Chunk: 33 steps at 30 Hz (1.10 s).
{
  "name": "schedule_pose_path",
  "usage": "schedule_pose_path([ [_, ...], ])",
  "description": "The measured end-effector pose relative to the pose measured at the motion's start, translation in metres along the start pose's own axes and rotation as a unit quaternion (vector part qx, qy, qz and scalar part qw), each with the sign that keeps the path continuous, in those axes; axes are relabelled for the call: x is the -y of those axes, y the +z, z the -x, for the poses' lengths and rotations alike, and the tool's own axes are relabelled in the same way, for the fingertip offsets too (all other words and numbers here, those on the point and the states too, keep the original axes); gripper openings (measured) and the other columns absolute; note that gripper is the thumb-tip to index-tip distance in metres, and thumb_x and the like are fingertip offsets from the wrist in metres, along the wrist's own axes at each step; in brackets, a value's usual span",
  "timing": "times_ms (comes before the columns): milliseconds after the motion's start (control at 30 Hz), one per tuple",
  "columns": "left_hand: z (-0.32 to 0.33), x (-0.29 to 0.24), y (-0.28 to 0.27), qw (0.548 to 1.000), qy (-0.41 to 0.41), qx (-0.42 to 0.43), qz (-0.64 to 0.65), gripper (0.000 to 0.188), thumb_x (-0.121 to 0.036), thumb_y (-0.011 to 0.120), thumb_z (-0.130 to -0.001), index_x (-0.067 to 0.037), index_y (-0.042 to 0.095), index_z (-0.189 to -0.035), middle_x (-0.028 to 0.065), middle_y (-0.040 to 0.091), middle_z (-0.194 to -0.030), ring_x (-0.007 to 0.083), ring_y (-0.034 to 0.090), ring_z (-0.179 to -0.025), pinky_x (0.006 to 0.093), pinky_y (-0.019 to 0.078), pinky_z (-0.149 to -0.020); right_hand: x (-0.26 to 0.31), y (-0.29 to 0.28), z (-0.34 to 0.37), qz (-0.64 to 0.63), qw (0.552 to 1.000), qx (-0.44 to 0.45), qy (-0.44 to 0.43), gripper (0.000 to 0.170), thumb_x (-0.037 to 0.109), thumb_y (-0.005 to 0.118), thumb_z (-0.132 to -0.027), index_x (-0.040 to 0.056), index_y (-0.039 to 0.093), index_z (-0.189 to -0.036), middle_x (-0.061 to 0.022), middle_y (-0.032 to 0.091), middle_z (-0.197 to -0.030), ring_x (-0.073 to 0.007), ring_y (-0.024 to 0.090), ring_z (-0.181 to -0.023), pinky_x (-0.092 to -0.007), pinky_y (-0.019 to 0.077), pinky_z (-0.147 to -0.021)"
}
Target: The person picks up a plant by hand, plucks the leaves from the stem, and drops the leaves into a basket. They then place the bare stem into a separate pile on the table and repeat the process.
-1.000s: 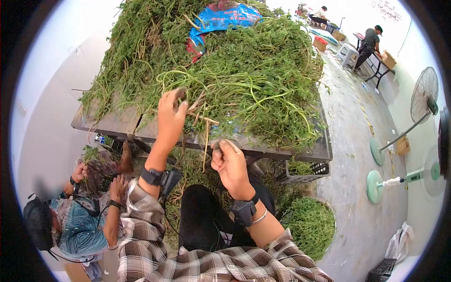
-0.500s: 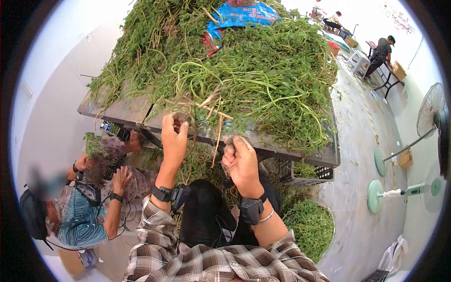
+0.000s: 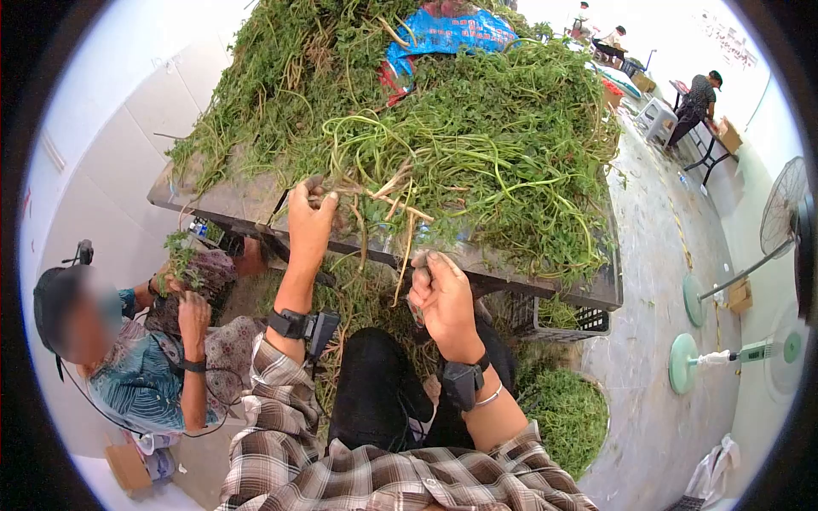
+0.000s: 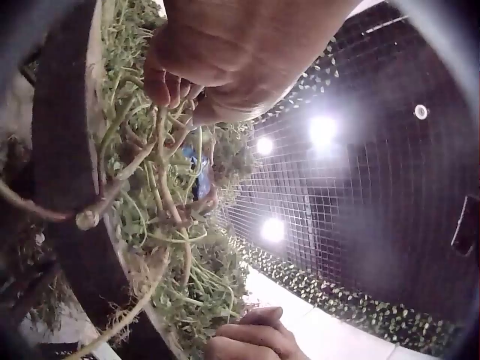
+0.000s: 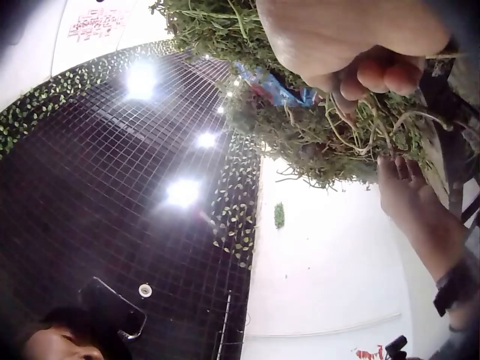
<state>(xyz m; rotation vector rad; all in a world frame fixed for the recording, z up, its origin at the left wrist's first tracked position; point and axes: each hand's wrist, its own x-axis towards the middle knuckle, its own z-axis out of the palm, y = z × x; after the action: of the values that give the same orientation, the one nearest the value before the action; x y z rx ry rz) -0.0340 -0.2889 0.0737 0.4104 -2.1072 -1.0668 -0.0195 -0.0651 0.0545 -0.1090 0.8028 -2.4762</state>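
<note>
A large heap of leafy green plants (image 3: 477, 153) covers a dark table (image 3: 217, 207), its long stems trailing over the near edge. My left hand (image 3: 309, 223) is at that edge, thumb and fingers pinching pale brown stems (image 4: 163, 169). More bare stems (image 3: 411, 211) lie just to its right, one dangling below the tabletop. My right hand (image 3: 445, 308) hovers near the dangling stem, in front of the edge. Its fingers (image 5: 373, 75) are curled in, with the thumb close to the index finger, and nothing shows between them.
A blue printed bag (image 3: 460, 32) lies on the heap. Beneath the table is a black crate (image 3: 567, 328); cut greens (image 3: 567, 417) sit by my right leg. Another person (image 3: 149, 366) sits at left handling plants. Fans (image 3: 686, 362) stand at right.
My left hand drew back toward me from over the heap, then went slightly forward to the stems. The right hand stays by the dangling stem. The head view has shifted a little.
</note>
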Motion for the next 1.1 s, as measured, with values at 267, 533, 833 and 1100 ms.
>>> schedule_pose_path([
  [267, -0.022, -0.019, 0.011, 0.971, -0.136, 0.130, 0.145, 0.030, -0.022, 0.059, -0.083, -0.001, 0.054, -0.104, 0.0044, 0.057, -0.085, 0.0113, 0.052, -0.067, 0.0268, 0.0431, -0.058, -0.003, 0.000, -0.001, 0.007, 1.000, 0.010, 0.008, 0.022, 0.020, 0.046, -0.092, -0.0004, 0.054, -0.087, 0.0005, 0.041, -0.059, -0.0083, 0.037, -0.051, -0.0233, 0.0321, -0.047],
  [533, -0.033, 0.000, 0.018, 0.974, -0.071, 0.147, 0.159, 0.016, -0.018, 0.053, -0.087, -0.004, 0.055, -0.094, 0.0010, 0.056, -0.078, 0.0086, 0.050, -0.067, 0.0238, 0.0405, -0.060, -0.006, 0.001, -0.001, 0.010, 1.000, 0.015, 0.024, 0.021, 0.019, 0.048, -0.092, 0.0005, 0.055, -0.086, 0.0008, 0.043, -0.059, -0.0079, 0.038, -0.051, -0.0234, 0.0326, -0.046],
  [833, -0.078, -0.005, -0.022, 0.975, -0.047, 0.034, 0.216, 0.017, -0.020, 0.048, -0.092, -0.005, 0.054, -0.091, 0.0031, 0.056, -0.074, 0.0123, 0.052, -0.066, 0.0251, 0.0434, -0.065, -0.004, 0.000, 0.001, 0.012, 0.999, 0.012, 0.032, 0.021, 0.018, 0.047, -0.092, 0.0001, 0.056, -0.086, 0.0010, 0.044, -0.061, -0.0075, 0.038, -0.051, -0.0233, 0.0328, -0.046],
  [1100, -0.096, -0.056, -0.058, 0.931, -0.027, -0.015, 0.364, 0.016, -0.015, 0.050, -0.091, -0.001, 0.057, -0.094, 0.0038, 0.057, -0.075, 0.0133, 0.055, -0.065, 0.0322, 0.0540, -0.071, -0.005, 0.001, 0.000, 0.013, 0.999, 0.023, 0.036, 0.021, 0.018, 0.047, -0.092, 0.0000, 0.056, -0.086, 0.0013, 0.044, -0.060, -0.0071, 0.038, -0.050, -0.0227, 0.0322, -0.046],
])
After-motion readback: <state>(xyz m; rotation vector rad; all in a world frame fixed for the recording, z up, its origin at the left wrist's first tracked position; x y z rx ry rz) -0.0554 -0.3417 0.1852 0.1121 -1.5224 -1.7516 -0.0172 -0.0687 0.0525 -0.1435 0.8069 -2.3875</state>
